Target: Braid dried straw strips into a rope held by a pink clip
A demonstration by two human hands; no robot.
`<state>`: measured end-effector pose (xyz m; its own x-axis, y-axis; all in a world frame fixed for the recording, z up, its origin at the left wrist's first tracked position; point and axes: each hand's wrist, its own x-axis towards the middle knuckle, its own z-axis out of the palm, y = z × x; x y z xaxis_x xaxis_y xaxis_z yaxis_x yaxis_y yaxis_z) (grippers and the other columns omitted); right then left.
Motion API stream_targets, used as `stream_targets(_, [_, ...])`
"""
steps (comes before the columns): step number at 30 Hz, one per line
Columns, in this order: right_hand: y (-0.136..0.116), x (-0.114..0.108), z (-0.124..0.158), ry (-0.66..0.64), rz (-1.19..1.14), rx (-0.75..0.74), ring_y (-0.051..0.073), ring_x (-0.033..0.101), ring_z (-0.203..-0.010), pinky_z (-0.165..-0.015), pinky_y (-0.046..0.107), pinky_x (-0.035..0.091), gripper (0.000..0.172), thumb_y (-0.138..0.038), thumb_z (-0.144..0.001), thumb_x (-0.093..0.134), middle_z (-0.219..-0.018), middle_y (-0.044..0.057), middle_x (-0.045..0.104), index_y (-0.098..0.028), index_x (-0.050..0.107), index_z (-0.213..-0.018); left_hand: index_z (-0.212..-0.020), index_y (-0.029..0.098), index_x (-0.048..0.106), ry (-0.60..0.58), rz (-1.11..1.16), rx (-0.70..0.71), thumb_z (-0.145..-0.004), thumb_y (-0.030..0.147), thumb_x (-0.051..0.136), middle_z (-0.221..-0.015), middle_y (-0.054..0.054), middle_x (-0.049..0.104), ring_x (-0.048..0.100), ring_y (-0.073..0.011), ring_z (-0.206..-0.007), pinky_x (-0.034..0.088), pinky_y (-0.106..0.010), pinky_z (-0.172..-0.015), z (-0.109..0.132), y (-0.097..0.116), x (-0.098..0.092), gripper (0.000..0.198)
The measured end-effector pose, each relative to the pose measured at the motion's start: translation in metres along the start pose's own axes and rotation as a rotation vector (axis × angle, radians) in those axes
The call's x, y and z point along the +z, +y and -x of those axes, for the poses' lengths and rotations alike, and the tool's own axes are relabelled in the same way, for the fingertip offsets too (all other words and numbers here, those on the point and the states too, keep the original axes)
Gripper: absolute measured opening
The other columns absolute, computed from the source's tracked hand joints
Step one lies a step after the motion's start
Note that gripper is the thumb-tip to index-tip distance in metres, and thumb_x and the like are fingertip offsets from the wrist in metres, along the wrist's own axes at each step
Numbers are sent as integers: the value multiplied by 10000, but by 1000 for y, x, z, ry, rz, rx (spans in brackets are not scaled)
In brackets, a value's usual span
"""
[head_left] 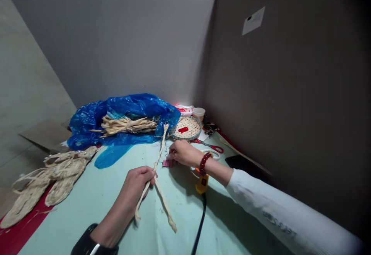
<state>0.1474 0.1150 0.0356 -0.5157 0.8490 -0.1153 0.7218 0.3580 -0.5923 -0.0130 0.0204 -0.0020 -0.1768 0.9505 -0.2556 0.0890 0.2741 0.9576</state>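
Observation:
My left hand (142,179) is closed around a pale twisted cord of dried plant fibre (160,155). Its braided upper part runs up toward the blue bag, and two loose ends hang below my fingers. My right hand (184,153), with a dark red bead bracelet (204,163) at the wrist, reaches to a small pink piece (167,163) on the table. Its fingers are bent together beside some thin dark wires; what they hold, if anything, is too small to tell.
A blue plastic bag (139,102) holds dried fibre strips (127,125). Woven sandals (63,175) lie left. Behind my right hand are a round woven basket (194,125), red-handled scissors (216,148) and a white cup (198,112). A yellow-and-black corded tool (202,185) lies below my right wrist. Grey partitions enclose the table.

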Motion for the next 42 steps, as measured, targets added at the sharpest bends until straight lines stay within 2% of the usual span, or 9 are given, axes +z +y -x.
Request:
stream_targets(6, [2, 15, -4, 16, 94, -31, 176, 627, -880, -830, 388, 496, 222, -344, -916, 562, -948, 45, 658, -139, 636, -954, -460, 188, 501, 13, -9, 18, -650, 305, 600, -329, 98, 300, 197, -46, -308, 86, -205, -381, -1, -1, 1, 245])
stream_targets(10, [1, 12, -9, -5, 66, -15, 191, 615, -936, -844, 398, 494, 212, -332, -913, 566, -1015, 56, 645, -142, 634, -980, -466, 192, 500, 50, -28, 45, -676, 329, 584, -321, 105, 262, 194, -55, -312, 87, -205, -385, -3, -3, 2, 264])
stream_targets(13, [1, 8, -13, -65, -16, 18, 178, 624, -883, -788, 368, 518, 209, -322, -915, 566, -991, 50, 645, -135, 630, -980, -468, 190, 508, 68, -44, 65, -667, 316, 589, -326, 98, 287, 216, -61, -318, 105, -204, -384, -3, -4, 3, 249])
stream_targets(20, [0, 6, -16, -204, -358, 68, 99, 588, -611, -581, 243, 506, 145, -239, -901, 576, -728, -11, 613, -118, 604, -825, -489, 184, 524, 72, -78, 85, -688, 311, 582, -347, 92, 300, 241, -68, -343, 136, -207, -391, -4, -5, 2, 243])
stream_targets(22, [-3, 7, -12, -212, -461, 73, 89, 579, -581, -572, 221, 495, 65, -126, -853, 565, -674, -19, 607, -125, 596, -795, -492, 185, 523, 69, -84, 83, -693, 318, 582, -343, 94, 291, 240, -68, -342, 137, -205, -390, -4, -6, 1, 248])
stream_targets(26, [-7, 6, -5, -270, -615, 80, 96, 588, -573, -594, 205, 499, 167, -20, -716, 502, -644, -4, 643, -136, 619, -742, -479, 187, 515, 69, -90, 74, -691, 330, 582, -330, 95, 288, 233, -66, -329, 122, -205, -382, -6, -7, 2, 264])
stream_targets(30, [-3, 6, -1, -309, -673, 92, 103, 572, -543, -537, 190, 473, 158, -34, -651, 500, -599, 0, 637, -137, 619, -648, -470, 185, 517, 68, -86, 70, -691, 339, 583, -329, 94, 296, 231, -61, -328, 119, -205, -379, -9, -10, 1, 277])
stream_targets(36, [5, 4, 7, -291, -690, 102, 113, 584, -552, -549, 206, 479, 77, -80, -649, 573, -631, 5, 657, -154, 575, -630, -476, 194, 511, 44, -43, 39, -681, 352, 582, -310, 103, 273, 207, -56, -315, 101, -208, -369, -7, -9, -1, 268])
stream_targets(42, [12, 5, 18, -295, -680, 53, 121, 593, -624, -527, 177, 418, 92, -129, -655, 630, -626, 12, 667, -151, 594, -574, -470, 192, 511, 34, -5, 33, -654, 360, 608, -311, 103, 279, 212, -50, -314, 107, -202, -366, -6, -6, -1, 267])
